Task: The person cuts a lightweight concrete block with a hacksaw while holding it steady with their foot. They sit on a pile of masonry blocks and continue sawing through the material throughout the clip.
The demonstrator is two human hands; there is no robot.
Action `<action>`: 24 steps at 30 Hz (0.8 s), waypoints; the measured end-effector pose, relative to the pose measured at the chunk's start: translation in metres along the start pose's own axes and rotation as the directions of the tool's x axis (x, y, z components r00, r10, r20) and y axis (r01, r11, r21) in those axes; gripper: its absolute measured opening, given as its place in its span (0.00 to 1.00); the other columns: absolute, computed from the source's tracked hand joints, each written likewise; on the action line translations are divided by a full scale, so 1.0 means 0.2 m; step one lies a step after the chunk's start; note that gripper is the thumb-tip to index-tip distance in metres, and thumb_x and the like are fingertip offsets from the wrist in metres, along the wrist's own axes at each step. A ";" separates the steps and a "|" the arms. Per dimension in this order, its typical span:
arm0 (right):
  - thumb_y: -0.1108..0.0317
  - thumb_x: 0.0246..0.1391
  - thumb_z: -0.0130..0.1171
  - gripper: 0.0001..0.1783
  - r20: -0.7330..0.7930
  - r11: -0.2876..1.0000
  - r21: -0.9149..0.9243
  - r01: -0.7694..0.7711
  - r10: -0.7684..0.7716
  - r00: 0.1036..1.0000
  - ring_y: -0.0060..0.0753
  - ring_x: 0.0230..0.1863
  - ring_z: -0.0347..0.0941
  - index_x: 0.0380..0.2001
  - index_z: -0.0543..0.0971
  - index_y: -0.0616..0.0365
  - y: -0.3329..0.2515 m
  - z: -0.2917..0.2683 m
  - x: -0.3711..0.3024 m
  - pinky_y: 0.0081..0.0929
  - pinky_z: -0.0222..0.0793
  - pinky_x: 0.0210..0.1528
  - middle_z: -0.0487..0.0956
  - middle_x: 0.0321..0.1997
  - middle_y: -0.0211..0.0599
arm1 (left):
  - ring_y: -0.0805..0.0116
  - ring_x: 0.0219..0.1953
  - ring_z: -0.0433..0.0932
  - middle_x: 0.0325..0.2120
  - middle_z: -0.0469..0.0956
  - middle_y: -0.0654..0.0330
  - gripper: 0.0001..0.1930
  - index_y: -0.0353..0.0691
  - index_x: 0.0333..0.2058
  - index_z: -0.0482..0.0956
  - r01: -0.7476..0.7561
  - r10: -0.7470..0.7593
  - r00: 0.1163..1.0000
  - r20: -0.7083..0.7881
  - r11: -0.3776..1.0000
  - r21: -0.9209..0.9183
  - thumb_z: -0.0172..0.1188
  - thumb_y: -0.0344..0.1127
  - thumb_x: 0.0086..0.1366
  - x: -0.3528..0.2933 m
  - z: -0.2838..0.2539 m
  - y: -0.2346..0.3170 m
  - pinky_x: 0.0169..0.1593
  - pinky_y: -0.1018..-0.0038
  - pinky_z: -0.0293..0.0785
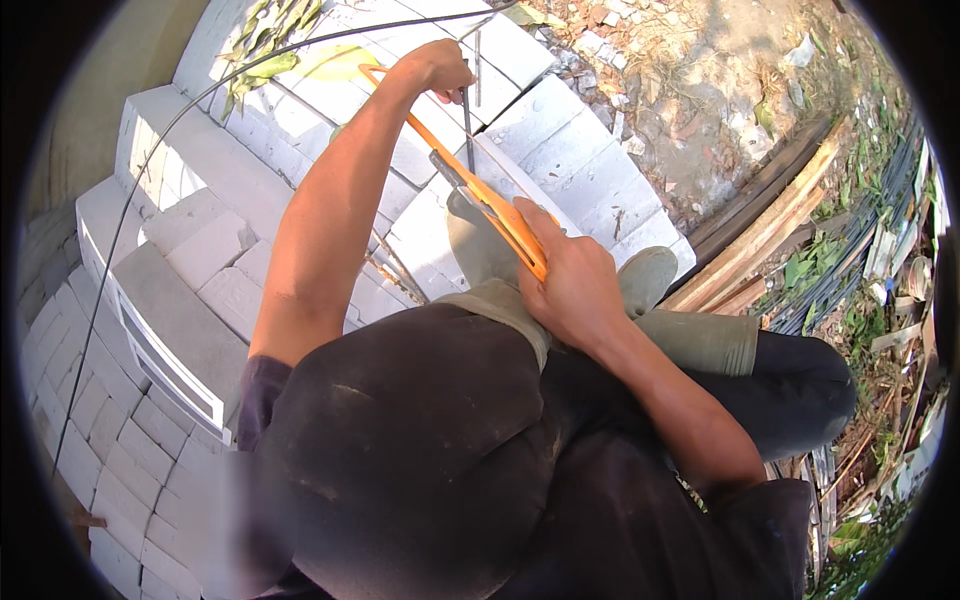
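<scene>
The right hand point(577, 285) is grasping an orange saw point(484, 190), which is at 12 o'clock in the view and points toward 11 o'clock. The left hand point(437, 70), near 12 o'clock, is curled around a thin dark rod point(468, 130). White blocks point(560, 140) are beneath; wooden planks point(770, 235) lie between 2 and 3 o'clock.

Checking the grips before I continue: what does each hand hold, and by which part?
The right hand grips the long orange-framed hacksaw by its near end. The left hand seems to pinch a thin dark rod; the exact spot is unclear.
</scene>
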State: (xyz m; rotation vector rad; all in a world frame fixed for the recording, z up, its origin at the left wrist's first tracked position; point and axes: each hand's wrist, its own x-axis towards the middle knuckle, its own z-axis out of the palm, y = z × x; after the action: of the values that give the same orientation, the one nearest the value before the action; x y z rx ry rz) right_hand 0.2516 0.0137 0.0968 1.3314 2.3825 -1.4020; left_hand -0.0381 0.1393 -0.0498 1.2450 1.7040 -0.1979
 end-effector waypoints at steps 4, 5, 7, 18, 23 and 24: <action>0.69 0.51 0.61 0.38 0.019 0.999 -0.030 -0.035 0.036 0.999 0.61 0.26 0.79 0.68 0.69 0.55 -0.01 -0.01 -0.01 0.53 0.75 0.36 0.80 0.22 0.53 | 0.69 0.28 0.87 0.23 0.87 0.57 0.17 0.33 0.27 0.87 0.005 -0.004 1.000 0.020 0.998 -0.060 0.61 0.42 0.67 -0.02 0.04 -0.01 0.32 0.72 0.78; 0.69 0.51 0.61 0.38 0.019 0.999 -0.026 -0.038 0.039 0.999 0.61 0.26 0.79 0.68 0.69 0.55 -0.02 -0.02 -0.01 0.53 0.75 0.36 0.80 0.22 0.53 | 0.70 0.28 0.87 0.23 0.87 0.57 0.17 0.33 0.27 0.87 0.004 -0.002 1.000 0.020 0.998 -0.069 0.62 0.42 0.67 -0.01 0.04 -0.02 0.30 0.72 0.77; 0.69 0.51 0.62 0.38 0.032 0.997 -0.001 -0.076 0.076 0.997 0.61 0.27 0.79 0.68 0.69 0.54 -0.03 -0.03 -0.02 0.53 0.76 0.36 0.80 0.22 0.53 | 0.71 0.29 0.87 0.23 0.87 0.58 0.18 0.33 0.27 0.87 0.002 0.000 1.000 0.018 0.996 -0.086 0.62 0.44 0.67 0.00 0.04 -0.04 0.27 0.73 0.75; 0.69 0.49 0.63 0.40 0.056 0.997 -0.046 -0.061 0.064 0.996 0.59 0.26 0.79 0.69 0.69 0.51 -0.04 -0.10 0.00 0.51 0.76 0.36 0.80 0.22 0.51 | 0.70 0.29 0.87 0.26 0.88 0.58 0.17 0.35 0.31 0.87 0.027 -0.023 0.995 0.097 0.999 -0.037 0.62 0.45 0.69 0.05 0.01 -0.02 0.28 0.72 0.75; 0.70 0.50 0.63 0.40 0.076 0.997 -0.083 -0.004 0.010 0.997 0.58 0.27 0.79 0.69 0.69 0.50 0.02 -0.09 0.03 0.50 0.75 0.35 0.80 0.24 0.51 | 0.69 0.25 0.85 0.25 0.88 0.58 0.17 0.33 0.28 0.88 -0.095 0.096 0.995 0.023 0.993 -0.067 0.64 0.44 0.66 0.05 0.03 -0.05 0.34 0.73 0.79; 0.71 0.50 0.62 0.39 0.073 0.998 -0.057 -0.023 0.027 0.997 0.58 0.28 0.79 0.69 0.70 0.51 0.02 -0.09 0.04 0.49 0.75 0.35 0.80 0.25 0.51 | 0.69 0.25 0.85 0.25 0.88 0.58 0.17 0.33 0.28 0.88 -0.092 0.093 0.995 0.020 0.993 -0.077 0.64 0.44 0.66 0.05 0.03 -0.05 0.34 0.73 0.79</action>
State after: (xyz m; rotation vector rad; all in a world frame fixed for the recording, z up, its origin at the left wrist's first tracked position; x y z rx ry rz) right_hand 0.2567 0.0329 0.1010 1.2687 2.3325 -1.3433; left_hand -0.0421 0.1365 -0.0647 1.2569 1.6149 -0.0908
